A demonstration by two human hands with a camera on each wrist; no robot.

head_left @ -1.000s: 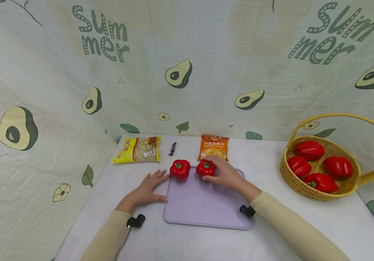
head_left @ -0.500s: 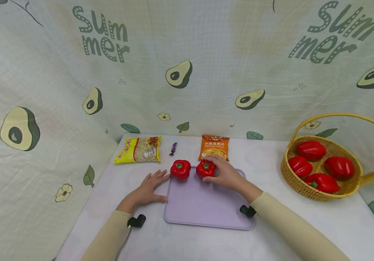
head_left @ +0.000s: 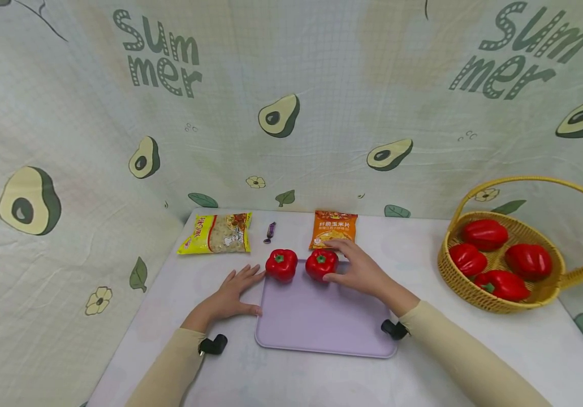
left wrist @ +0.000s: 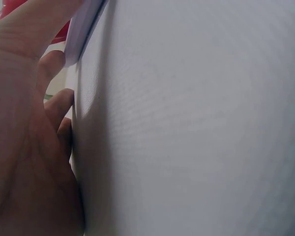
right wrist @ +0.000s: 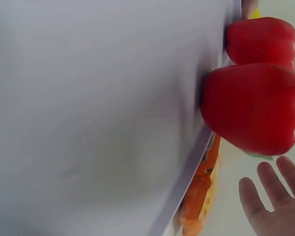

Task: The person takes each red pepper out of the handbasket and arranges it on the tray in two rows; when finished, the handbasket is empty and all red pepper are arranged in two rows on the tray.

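Observation:
Two red bell peppers stand side by side on the back edge of a lilac tray (head_left: pixel 324 319). My right hand (head_left: pixel 359 272) is at the right-hand pepper (head_left: pixel 320 265), its fingers spread; in the right wrist view the fingers (right wrist: pixel 273 189) show apart from that pepper (right wrist: pixel 253 105). To the left of the tray, my left hand (head_left: pixel 232 293) lies with straight, spread fingers on the white table. Its thumb touches the tray's left edge, and its index fingertip is right by the left-hand pepper (head_left: pixel 281 265).
A yellow wicker basket (head_left: pixel 456 284) with several red peppers stands at the right, its tall handle arching up. Along the back lie a yellow snack bag (head_left: pixel 225 233), a small purple-wrapped candy (head_left: pixel 270 232) and an orange snack bag (head_left: pixel 334 227). A printed cloth hangs behind the table.
My right hand has loosened from the right-hand pepper and drawn slightly to the right. The pepper stays in place on the tray, and my left hand has not moved.

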